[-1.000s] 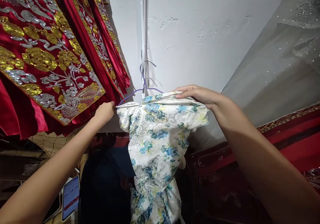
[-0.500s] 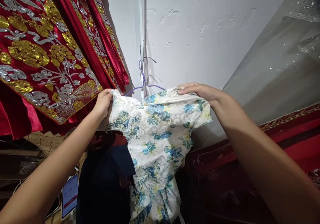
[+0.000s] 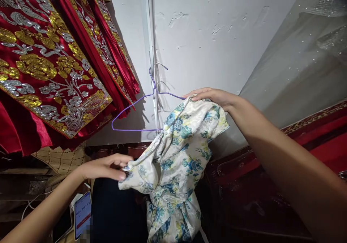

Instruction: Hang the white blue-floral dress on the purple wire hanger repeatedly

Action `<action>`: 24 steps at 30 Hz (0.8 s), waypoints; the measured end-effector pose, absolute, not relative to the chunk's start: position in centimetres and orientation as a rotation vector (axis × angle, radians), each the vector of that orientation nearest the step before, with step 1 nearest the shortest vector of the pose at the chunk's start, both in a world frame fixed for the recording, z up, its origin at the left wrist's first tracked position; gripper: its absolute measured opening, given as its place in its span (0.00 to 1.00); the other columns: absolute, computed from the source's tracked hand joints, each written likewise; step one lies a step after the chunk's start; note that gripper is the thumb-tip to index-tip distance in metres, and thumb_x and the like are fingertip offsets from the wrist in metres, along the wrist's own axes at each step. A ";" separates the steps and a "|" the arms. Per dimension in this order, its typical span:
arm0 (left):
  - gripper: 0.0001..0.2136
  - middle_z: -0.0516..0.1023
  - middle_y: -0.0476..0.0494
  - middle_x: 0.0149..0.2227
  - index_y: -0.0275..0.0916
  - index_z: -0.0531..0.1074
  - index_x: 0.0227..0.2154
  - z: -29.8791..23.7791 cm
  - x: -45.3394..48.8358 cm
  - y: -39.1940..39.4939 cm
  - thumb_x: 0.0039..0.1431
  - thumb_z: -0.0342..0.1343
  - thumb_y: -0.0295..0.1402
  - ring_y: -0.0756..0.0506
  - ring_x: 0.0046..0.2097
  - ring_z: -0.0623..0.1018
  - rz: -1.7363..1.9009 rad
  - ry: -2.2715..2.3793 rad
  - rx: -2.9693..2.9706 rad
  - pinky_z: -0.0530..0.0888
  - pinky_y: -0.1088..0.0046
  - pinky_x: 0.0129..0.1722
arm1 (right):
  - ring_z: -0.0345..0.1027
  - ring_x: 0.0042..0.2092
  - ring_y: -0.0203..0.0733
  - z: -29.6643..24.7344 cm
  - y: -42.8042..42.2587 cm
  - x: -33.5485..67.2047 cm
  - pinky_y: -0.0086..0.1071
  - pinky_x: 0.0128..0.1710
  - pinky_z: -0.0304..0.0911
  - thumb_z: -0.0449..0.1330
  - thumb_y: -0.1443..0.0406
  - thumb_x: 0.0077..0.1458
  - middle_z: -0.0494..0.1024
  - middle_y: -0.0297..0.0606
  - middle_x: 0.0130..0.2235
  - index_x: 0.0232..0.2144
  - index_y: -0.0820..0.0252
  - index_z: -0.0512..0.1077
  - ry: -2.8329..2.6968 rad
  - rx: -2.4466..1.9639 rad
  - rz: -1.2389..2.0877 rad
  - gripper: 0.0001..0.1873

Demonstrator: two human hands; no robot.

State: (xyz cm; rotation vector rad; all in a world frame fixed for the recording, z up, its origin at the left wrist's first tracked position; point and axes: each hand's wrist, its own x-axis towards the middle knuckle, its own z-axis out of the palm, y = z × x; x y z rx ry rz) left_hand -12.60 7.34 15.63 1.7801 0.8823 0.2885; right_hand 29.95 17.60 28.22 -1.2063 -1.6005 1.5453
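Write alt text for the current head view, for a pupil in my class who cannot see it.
A person's left hand holds a white floral garment low by one sleeve, and the right hand holds its other shoulder higher up. The left end of a purple hanger is bare; its right end is hidden. Red cloth hangs at left.

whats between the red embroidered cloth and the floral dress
In the head view, the uncovered end of the purple hanger lies between them, with pale wall behind it.
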 end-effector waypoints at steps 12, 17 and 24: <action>0.16 0.82 0.41 0.47 0.38 0.76 0.43 15.5 -15.1 16.9 0.61 0.52 0.43 0.37 0.48 0.79 0.871 1.555 2.198 0.72 0.63 0.51 | 0.79 0.42 0.46 27.6 18.2 29.6 0.30 0.37 0.78 0.68 0.66 0.48 0.83 0.41 0.47 0.47 0.55 0.81 -1.618 -1.223 1.611 0.21; 0.12 0.82 0.42 0.41 0.39 0.75 0.42 15.5 -14.6 14.4 0.59 0.52 0.36 0.38 0.41 0.79 1.006 1.738 2.345 0.73 0.66 0.46 | 0.79 0.43 0.46 27.1 18.3 29.5 0.31 0.38 0.77 0.69 0.66 0.48 0.83 0.40 0.47 0.47 0.55 0.81 -1.634 -1.182 1.584 0.21; 0.08 0.81 0.42 0.36 0.41 0.76 0.36 15.3 -16.2 12.6 0.58 0.58 0.39 0.39 0.39 0.79 1.180 1.643 2.492 0.72 0.67 0.42 | 0.80 0.40 0.47 27.5 17.6 29.7 0.33 0.36 0.77 0.69 0.65 0.46 0.84 0.40 0.43 0.46 0.53 0.81 -1.632 -1.209 1.503 0.21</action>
